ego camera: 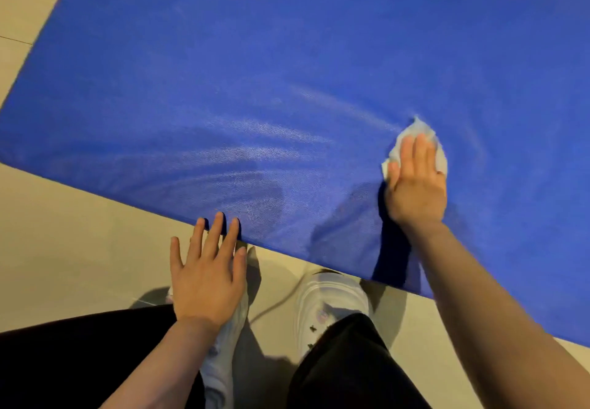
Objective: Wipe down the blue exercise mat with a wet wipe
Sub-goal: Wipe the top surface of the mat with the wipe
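On the tiled floor [79, 258] lies the blue mat [287, 57]. Near its front edge, the right hand [415, 185] presses a wet wipe [424, 130] flat under straight fingers. Shiny damp streaks cover the near middle; the far half looks dry, probably unwiped. The left hand [207, 281], spread, steadies the edge.
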